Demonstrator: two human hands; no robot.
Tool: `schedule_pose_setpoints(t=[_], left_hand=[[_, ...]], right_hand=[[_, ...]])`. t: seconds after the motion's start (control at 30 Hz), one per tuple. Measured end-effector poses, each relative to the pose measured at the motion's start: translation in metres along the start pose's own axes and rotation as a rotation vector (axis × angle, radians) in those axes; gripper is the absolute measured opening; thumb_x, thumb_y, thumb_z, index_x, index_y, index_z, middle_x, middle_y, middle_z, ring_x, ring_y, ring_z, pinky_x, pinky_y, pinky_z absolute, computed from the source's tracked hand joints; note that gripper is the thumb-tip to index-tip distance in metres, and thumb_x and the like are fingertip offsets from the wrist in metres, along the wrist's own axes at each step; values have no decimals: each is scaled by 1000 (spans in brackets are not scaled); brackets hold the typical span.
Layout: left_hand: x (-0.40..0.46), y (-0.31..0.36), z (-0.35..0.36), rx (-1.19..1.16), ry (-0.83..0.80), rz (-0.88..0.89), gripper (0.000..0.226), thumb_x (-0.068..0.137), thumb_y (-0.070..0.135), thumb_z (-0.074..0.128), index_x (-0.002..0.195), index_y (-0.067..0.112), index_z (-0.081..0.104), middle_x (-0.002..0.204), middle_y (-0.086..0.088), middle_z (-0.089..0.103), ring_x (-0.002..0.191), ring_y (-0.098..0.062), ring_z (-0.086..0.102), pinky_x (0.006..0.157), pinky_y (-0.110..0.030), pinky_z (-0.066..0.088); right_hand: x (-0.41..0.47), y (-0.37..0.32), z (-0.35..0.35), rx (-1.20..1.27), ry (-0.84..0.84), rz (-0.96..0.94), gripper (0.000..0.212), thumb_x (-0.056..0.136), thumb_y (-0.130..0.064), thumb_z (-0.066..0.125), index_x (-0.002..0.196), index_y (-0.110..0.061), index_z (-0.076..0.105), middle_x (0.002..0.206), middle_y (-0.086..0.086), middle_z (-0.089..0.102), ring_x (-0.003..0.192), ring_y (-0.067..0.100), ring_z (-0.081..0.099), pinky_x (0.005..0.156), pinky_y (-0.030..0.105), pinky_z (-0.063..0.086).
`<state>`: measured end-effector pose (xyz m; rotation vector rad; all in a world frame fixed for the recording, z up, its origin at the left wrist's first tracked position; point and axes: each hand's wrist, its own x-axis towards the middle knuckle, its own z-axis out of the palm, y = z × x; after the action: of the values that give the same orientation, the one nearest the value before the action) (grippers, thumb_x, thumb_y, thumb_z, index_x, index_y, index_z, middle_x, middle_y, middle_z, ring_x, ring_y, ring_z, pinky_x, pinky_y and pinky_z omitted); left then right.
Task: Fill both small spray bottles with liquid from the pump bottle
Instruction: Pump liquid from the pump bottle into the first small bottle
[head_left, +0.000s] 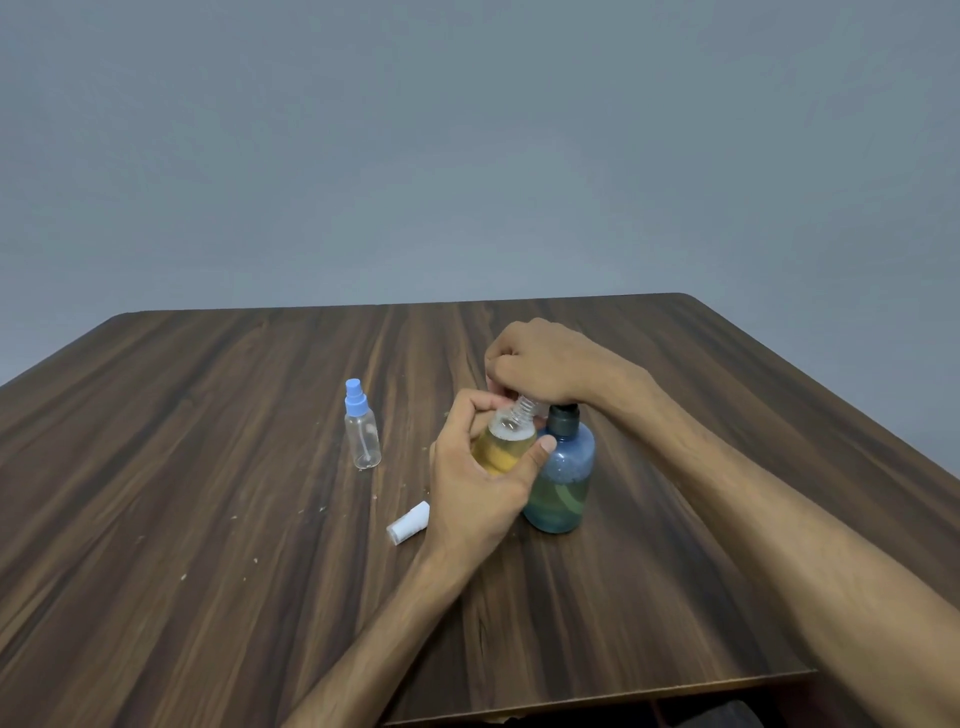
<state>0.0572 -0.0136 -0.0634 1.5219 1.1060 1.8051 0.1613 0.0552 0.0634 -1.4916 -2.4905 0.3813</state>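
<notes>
My left hand (480, 480) grips a small clear spray bottle (506, 441) with its cap off. That bottle holds yellowish liquid and tilts with its threaded neck up under the pump spout. The blue-tinted pump bottle (563, 480) stands just right of it, partly filled. My right hand (540, 364) sits curled over the pump head, which it hides. A second small spray bottle (362, 431), empty with a blue spray cap on, stands upright to the left. A white spray cap (409, 522) lies on its side on the table near my left wrist.
The dark wooden table (208, 519) carries small pale crumbs around the bottles. Its front edge runs close on the right, and a grey wall rises behind the far edge.
</notes>
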Motion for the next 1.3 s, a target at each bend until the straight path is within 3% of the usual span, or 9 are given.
schedule_pose_setpoints(t=[0.13, 0.27, 0.43, 0.57, 0.73, 0.87, 1.0, 1.13, 1.3], left_hand=[[0, 1, 0, 18, 7, 13, 38, 79, 16, 90, 103, 16, 61, 96, 5, 83, 96, -19, 80, 89, -46, 63], [0, 1, 1, 4, 8, 4, 38, 78, 16, 90, 103, 13, 61, 95, 7, 82, 96, -19, 80, 89, -47, 63], [-1, 1, 1, 12, 9, 18, 38, 78, 17, 91, 102, 18, 61, 95, 5, 82, 95, -20, 80, 89, -49, 63], [0, 1, 1, 8, 3, 16, 38, 78, 16, 90, 103, 15, 60, 95, 7, 82, 95, -19, 80, 89, -49, 63], [-1, 0, 1, 7, 6, 14, 38, 78, 19, 90, 102, 20, 61, 95, 4, 82, 94, -22, 80, 88, -52, 63], [0, 1, 1, 9, 7, 15, 39, 78, 18, 90, 103, 15, 60, 95, 7, 82, 94, -19, 80, 88, -47, 63], [-1, 0, 1, 12, 4, 3, 39, 78, 19, 90, 103, 17, 61, 96, 2, 82, 96, -21, 80, 90, -50, 63], [0, 1, 1, 11, -2, -5, 39, 78, 18, 90, 103, 14, 60, 95, 5, 83, 95, -18, 80, 89, -45, 62], [-1, 2, 1, 20, 3, 19, 38, 78, 18, 90, 103, 15, 61, 95, 4, 83, 95, -18, 80, 87, -39, 62]], right_hand=[[2, 3, -7, 28, 33, -11, 30, 89, -24, 52, 70, -22, 76, 74, -6, 78, 78, 17, 73, 75, 39, 59], [1, 1, 1, 16, -16, 4, 27, 88, -18, 52, 75, -13, 75, 73, 1, 74, 69, 22, 63, 67, 38, 51], [2, 4, -5, 42, 26, -23, 31, 91, -22, 52, 69, -22, 75, 76, -3, 78, 80, 21, 73, 75, 41, 58], [3, 3, 3, 26, -30, 3, 26, 89, -17, 52, 74, -10, 71, 68, 1, 68, 67, 22, 59, 69, 40, 51], [2, 3, -4, 45, 16, -21, 32, 91, -21, 54, 66, -25, 73, 75, -4, 76, 79, 20, 71, 76, 40, 57], [2, 2, 1, 30, -30, 5, 32, 89, -17, 54, 61, -23, 67, 67, -3, 68, 68, 20, 60, 69, 38, 51], [2, 4, -4, 73, 12, -23, 33, 91, -19, 55, 63, -26, 71, 70, -8, 73, 72, 16, 66, 70, 37, 54], [2, 2, 1, 55, -40, 4, 30, 88, -14, 54, 61, -19, 64, 61, -4, 62, 63, 19, 53, 64, 36, 46], [2, 3, -5, 56, 9, -19, 28, 87, -19, 54, 66, -21, 72, 75, -4, 77, 75, 21, 69, 72, 40, 55]])
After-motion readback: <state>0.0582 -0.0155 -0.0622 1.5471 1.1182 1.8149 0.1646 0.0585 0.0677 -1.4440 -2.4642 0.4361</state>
